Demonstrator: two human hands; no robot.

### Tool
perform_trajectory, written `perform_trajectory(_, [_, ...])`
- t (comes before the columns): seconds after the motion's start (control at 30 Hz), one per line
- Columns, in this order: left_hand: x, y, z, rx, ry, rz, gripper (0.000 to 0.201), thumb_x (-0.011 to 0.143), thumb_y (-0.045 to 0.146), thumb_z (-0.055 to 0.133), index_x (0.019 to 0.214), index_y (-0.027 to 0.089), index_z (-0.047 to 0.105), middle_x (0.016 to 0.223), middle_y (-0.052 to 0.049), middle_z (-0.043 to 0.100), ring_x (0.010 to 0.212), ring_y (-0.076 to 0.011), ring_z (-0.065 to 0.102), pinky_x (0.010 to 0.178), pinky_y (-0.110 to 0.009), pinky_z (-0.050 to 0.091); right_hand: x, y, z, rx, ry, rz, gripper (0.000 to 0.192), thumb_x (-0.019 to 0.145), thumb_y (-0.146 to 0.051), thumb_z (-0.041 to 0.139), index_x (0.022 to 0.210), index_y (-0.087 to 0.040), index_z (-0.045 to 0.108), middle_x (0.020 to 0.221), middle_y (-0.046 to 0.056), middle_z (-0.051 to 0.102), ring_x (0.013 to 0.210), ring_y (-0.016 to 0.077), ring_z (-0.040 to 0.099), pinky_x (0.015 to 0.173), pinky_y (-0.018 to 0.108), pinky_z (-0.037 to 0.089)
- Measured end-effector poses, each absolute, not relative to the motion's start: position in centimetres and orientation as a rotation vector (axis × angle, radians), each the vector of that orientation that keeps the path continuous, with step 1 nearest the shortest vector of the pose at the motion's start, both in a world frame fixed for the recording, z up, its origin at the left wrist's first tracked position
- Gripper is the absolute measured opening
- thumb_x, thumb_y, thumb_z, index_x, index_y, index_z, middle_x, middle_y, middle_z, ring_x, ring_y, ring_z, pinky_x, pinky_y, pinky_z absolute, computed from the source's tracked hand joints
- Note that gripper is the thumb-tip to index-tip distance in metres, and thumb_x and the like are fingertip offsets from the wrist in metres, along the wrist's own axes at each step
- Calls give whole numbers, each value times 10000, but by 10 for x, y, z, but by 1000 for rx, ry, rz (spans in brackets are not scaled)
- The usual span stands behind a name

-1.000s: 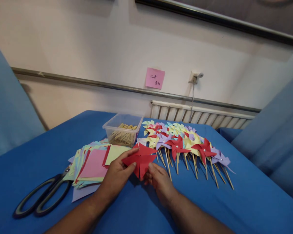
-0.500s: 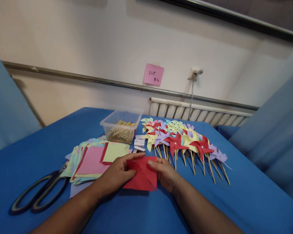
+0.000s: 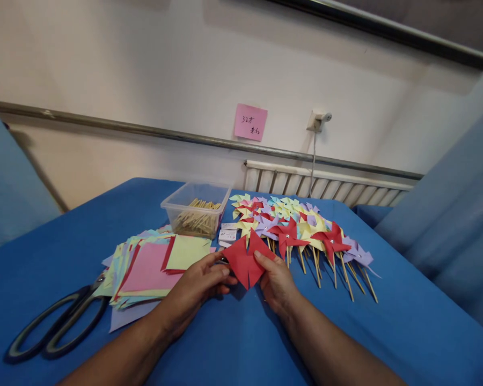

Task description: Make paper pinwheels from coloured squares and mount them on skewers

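Both my hands hold a red paper square (image 3: 245, 261) with cut slits, lifted a little above the blue table (image 3: 233, 343). My left hand (image 3: 195, 289) pinches its left corner; my right hand (image 3: 277, 281) grips its right edge with thumb on top. Just left lies a stack of coloured paper squares (image 3: 148, 271), pink and yellow on top. To the right lie several finished paper pinwheels (image 3: 301, 230) on wooden sticks.
A clear plastic box of wooden sticks (image 3: 197, 210) stands behind the paper. Large black scissors (image 3: 52, 329) lie at the left. Small white strips (image 3: 228, 235) sit by the box. A radiator (image 3: 326, 187) and a pink note (image 3: 250, 121) are on the wall.
The red paper lay flat under both hands half a second ago; now it is lifted and turned diamond-wise, and my hands have shifted slightly toward the pinwheels.
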State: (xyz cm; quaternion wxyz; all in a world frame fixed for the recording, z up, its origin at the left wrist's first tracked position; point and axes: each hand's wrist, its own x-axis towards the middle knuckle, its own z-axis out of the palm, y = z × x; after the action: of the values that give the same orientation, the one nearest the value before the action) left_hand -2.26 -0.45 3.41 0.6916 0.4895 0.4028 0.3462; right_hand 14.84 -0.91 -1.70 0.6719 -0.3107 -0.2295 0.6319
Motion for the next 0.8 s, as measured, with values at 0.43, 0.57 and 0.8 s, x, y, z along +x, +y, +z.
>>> perform_trajectory(0.43, [-22,-7,33,951,858,839,213,751,243,704,956,185,705,957,-43,710,824,-141,637,746,-236,509,141,-17,-15,-704,-668,1465,342,663,-322,800,930,-120,726,924,109,750,802,224,697,810,350,510])
perform_trajectory(0.57, [-23,-5,34,963,910,798,235,745,246,709,972,186,699,875,-33,709,752,-132,637,671,-224,517,139,-16,-22,-721,-705,1456,338,696,-342,778,937,-111,722,931,119,748,788,218,693,811,359,504])
perform_trajectory(0.8, [-26,-2,33,1051,973,776,264,714,247,727,965,172,695,766,-13,707,588,-93,599,542,-180,481,140,-16,-21,-752,-710,1432,372,669,-379,793,919,-114,717,872,108,750,746,219,688,786,368,510])
